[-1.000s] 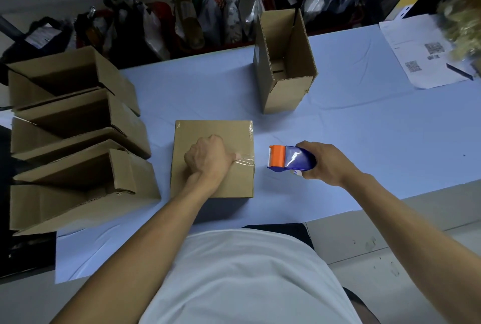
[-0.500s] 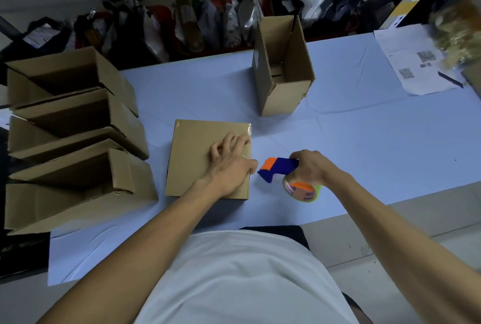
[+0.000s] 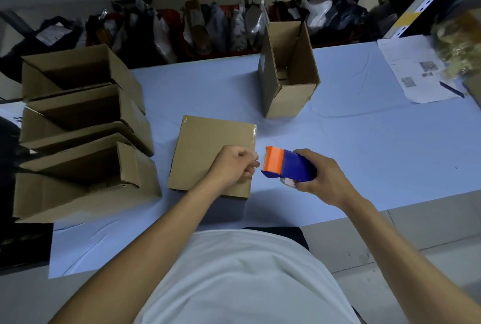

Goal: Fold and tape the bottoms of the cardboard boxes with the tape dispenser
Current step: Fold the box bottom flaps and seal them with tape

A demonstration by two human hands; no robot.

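Tape dispenser (image 3: 289,166) sits clenched in my right hand (image 3: 322,178), orange mouth pointing left at the cardboard box (image 3: 208,151) on the table (image 3: 364,141). My left hand (image 3: 234,167), nearer, pinches something at the box's right edge, likely the tape end.

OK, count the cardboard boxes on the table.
5. One box lies bottom-up under the left hand; one open box stands behind it; three more lie stacked at the left. Others may be out of view.
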